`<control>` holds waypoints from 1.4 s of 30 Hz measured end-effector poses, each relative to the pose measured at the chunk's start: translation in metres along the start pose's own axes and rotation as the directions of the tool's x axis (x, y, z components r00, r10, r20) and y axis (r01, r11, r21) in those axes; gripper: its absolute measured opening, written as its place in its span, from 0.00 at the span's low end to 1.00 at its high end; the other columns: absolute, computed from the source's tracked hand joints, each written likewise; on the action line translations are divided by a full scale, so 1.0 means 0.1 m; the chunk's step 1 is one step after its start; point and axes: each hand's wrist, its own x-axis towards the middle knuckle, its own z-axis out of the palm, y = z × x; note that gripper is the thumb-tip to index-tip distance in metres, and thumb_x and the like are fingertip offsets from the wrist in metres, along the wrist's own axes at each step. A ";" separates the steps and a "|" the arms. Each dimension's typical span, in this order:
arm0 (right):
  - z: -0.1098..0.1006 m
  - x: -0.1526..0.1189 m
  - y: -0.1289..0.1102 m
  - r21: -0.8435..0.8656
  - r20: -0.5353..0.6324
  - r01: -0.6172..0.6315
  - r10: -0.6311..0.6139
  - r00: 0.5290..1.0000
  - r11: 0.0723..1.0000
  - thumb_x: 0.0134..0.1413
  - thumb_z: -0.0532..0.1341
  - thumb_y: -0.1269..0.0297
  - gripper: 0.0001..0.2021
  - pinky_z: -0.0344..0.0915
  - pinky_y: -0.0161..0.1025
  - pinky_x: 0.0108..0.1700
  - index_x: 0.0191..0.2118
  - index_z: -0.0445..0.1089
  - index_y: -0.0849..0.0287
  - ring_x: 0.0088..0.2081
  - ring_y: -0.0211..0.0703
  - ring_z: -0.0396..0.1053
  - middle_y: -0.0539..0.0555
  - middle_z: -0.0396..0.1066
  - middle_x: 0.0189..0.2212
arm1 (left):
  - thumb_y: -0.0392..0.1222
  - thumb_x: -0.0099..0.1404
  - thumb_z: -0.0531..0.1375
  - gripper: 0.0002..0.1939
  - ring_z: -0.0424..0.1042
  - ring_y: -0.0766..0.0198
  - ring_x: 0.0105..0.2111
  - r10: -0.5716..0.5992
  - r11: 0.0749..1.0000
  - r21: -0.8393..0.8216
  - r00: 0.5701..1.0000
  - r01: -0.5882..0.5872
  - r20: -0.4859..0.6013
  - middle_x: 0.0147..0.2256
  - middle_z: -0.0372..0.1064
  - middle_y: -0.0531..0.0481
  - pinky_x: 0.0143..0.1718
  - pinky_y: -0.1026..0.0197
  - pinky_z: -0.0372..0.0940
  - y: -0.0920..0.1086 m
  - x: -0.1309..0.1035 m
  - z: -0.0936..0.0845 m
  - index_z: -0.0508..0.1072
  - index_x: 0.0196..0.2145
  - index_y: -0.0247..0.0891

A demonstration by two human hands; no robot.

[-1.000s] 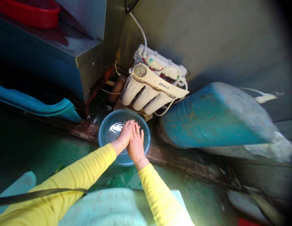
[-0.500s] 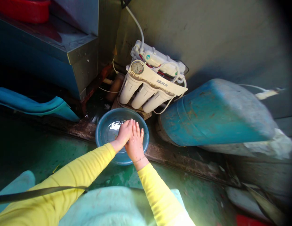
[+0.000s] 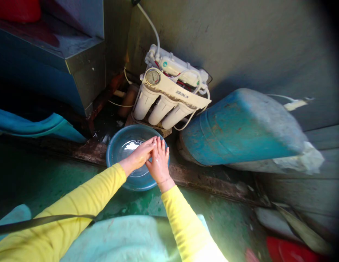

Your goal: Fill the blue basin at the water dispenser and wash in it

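Note:
Both my hands are wet and meet above a round blue basin (image 3: 111,154) that holds clear water. My left hand (image 3: 140,154) comes in from the left, its fingers stretched and laid against the fingers of my right hand (image 3: 160,163). The right hand shows its back, fingers extended and slightly apart, with a thin band at the wrist. Neither hand has an object in it. Part of the left fingers and the right palm are hidden where the hands touch.
A white water filter unit (image 3: 172,94) with a gauge stands behind the basin. To the right leans a blue barrel (image 3: 229,134). A metal sink unit (image 3: 84,62) and a blue curved piece (image 3: 49,125) are at left. The green floor (image 3: 84,178) looks wet.
My left hand has slid back a little to the left from the right hand, opening a gap between the palms. The whole view has shifted slightly, so the surroundings sit further left.

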 end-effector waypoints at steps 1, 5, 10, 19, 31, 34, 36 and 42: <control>-0.01 0.01 0.01 0.019 0.005 -0.018 0.018 1.000 1.000 0.49 0.52 0.67 0.37 0.37 0.56 0.64 0.65 0.37 0.64 0.66 0.50 0.31 0.56 0.36 0.66 | 0.34 0.57 0.59 0.25 0.54 0.59 0.60 -0.027 1.000 -0.007 0.999 0.028 0.040 0.58 0.59 0.46 0.62 0.55 0.45 0.03 -0.01 -0.01 0.65 0.54 0.39; -0.02 0.01 0.01 0.088 0.027 -0.064 0.062 0.998 0.994 0.47 0.52 0.69 0.39 0.38 0.55 0.64 0.65 0.35 0.64 0.66 0.48 0.31 0.56 0.35 0.66 | 0.31 0.52 0.62 0.30 0.57 0.57 0.58 -0.073 0.997 0.050 0.989 0.067 0.131 0.57 0.60 0.45 0.60 0.53 0.49 0.10 -0.01 -0.06 0.65 0.53 0.40; 0.04 -0.05 -0.02 0.017 0.019 -0.003 0.002 1.000 1.000 0.45 0.53 0.71 0.39 0.37 0.56 0.64 0.64 0.39 0.67 0.66 0.51 0.31 0.60 0.36 0.66 | 0.40 0.53 0.64 0.15 0.72 0.60 0.42 0.066 0.966 0.256 0.993 -0.039 -0.098 0.40 0.74 0.45 0.48 0.55 0.63 0.03 0.07 -0.05 0.71 0.39 0.34; 0.03 -0.13 -0.21 0.078 0.006 0.150 -0.151 0.988 0.986 0.45 0.52 0.76 0.37 0.35 0.56 0.65 0.64 0.42 0.67 0.66 0.50 0.32 0.60 0.38 0.65 | 0.52 0.54 0.62 0.18 0.64 0.72 0.22 0.272 0.924 0.349 0.909 -0.155 -0.317 0.20 0.62 0.57 0.27 0.68 0.59 0.03 0.11 -0.15 0.63 0.21 0.36; -0.05 0.20 0.20 0.992 0.057 -0.094 0.347 0.936 0.090 0.49 0.61 0.58 0.26 0.62 0.45 0.53 0.55 0.60 0.56 0.49 0.42 0.66 0.56 0.69 0.48 | 0.61 0.64 0.43 0.29 0.43 0.59 0.64 -0.001 0.964 0.265 0.998 -0.018 0.071 0.61 0.54 0.51 0.61 0.53 0.46 -0.13 -0.06 0.03 0.65 0.54 0.44; -0.03 0.19 0.13 0.997 0.041 -0.063 0.403 0.914 0.041 0.50 0.60 0.58 0.20 0.62 0.42 0.51 0.50 0.65 0.56 0.43 0.39 0.68 0.52 0.72 0.39 | 0.57 0.65 0.44 0.29 0.38 0.63 0.65 0.069 0.832 0.541 0.991 -0.122 0.118 0.64 0.46 0.53 0.64 0.56 0.38 -0.25 -0.11 0.07 0.57 0.60 0.44; -0.04 0.19 0.12 0.996 0.045 -0.076 0.468 0.882 0.047 0.50 0.59 0.57 0.17 0.64 0.40 0.48 0.45 0.68 0.57 0.39 0.38 0.68 0.51 0.72 0.36 | 0.56 0.65 0.44 0.31 0.34 0.63 0.65 0.068 0.688 0.708 0.986 -0.158 0.154 0.65 0.41 0.51 0.65 0.57 0.34 -0.28 -0.14 0.09 0.52 0.62 0.40; -0.06 0.23 0.21 0.993 0.117 -0.112 0.538 0.834 -0.043 0.48 0.59 0.52 0.14 0.66 0.35 0.38 0.33 0.69 0.60 0.31 0.35 0.67 0.51 0.71 0.30 | 0.56 0.66 0.41 0.33 0.26 0.64 0.65 0.134 0.423 0.846 0.946 -0.324 0.295 0.66 0.29 0.50 0.65 0.59 0.30 -0.30 -0.19 0.14 0.45 0.64 0.36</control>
